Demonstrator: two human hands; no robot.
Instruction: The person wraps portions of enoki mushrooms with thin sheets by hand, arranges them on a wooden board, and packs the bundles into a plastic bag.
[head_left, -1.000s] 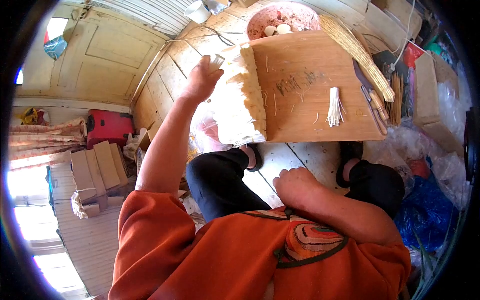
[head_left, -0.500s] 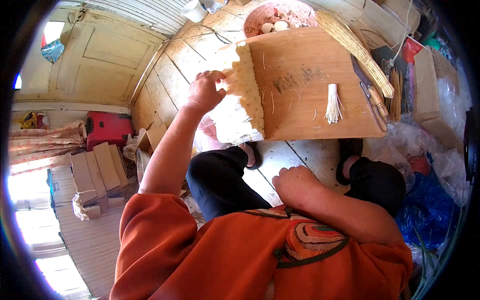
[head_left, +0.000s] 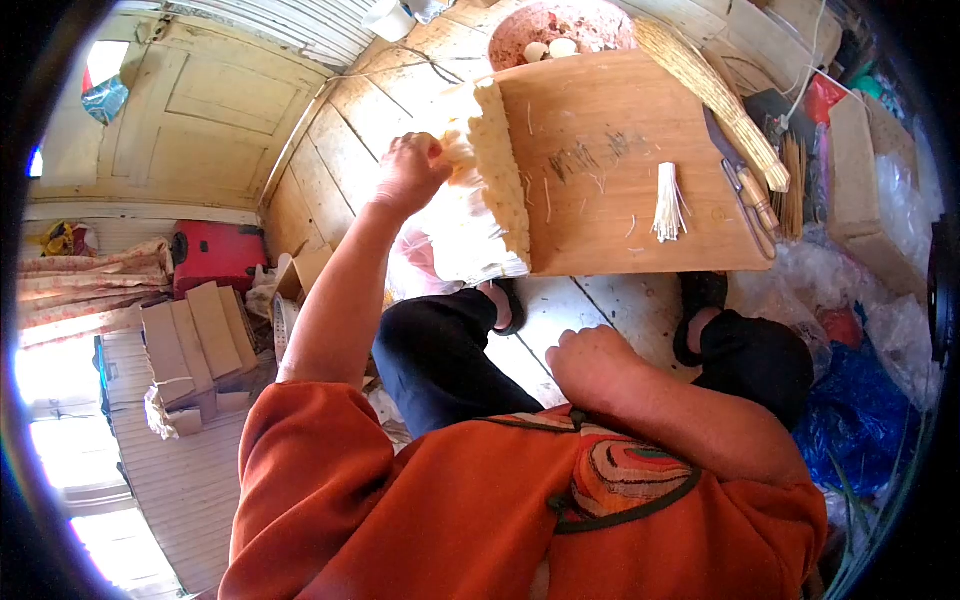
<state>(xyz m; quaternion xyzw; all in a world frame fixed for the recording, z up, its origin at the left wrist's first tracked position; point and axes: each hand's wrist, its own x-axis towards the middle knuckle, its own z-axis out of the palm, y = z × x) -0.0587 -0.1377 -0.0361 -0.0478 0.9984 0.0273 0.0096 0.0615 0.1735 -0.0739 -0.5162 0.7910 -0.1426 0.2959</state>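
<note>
Our left hand is curled, whether gripping we cannot tell, at the pale stack along the left edge of the board; we judge the stack light, soft, tearable, best pinched by its outer margin.

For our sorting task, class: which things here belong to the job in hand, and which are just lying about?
Likely part of the job:
pale layered stack, at the left hand
wooden board
white strip bundle, on the board
knife, probably

Apparently just lying about:
red case
cardboard
blue plastic
white bucket
</note>
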